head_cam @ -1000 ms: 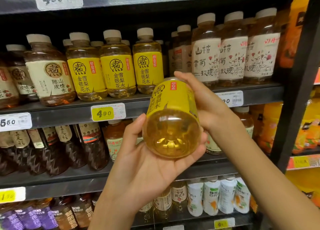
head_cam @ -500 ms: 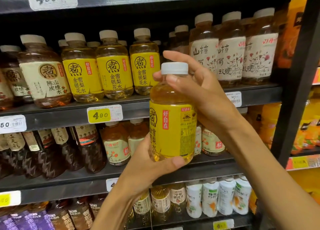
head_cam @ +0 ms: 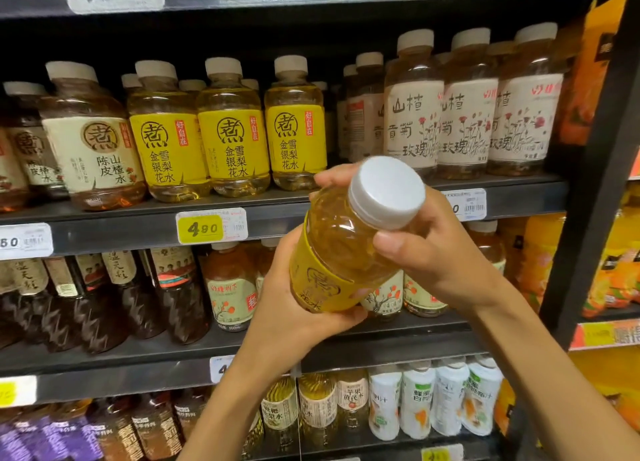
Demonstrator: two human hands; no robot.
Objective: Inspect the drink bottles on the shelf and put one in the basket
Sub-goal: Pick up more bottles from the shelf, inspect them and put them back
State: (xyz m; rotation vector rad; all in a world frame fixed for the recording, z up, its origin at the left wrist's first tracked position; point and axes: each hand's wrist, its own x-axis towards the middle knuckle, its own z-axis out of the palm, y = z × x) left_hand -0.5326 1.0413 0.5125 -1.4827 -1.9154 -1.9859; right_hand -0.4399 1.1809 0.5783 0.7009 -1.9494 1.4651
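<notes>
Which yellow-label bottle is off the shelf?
The yellow-label bottle held in both hands, left hand and right hand, white cap tilted toward the camera; the other three stand upright on the shelf.

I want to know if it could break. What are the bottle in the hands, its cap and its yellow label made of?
The held bottle looks like clear, glossy plastic: light glints on it and the golden drink shows through. Its cap seems matte white plastic with fine ribs round its edge. The yellow label looks like a thin printed plastic sleeve, though it could be coated paper.
</notes>
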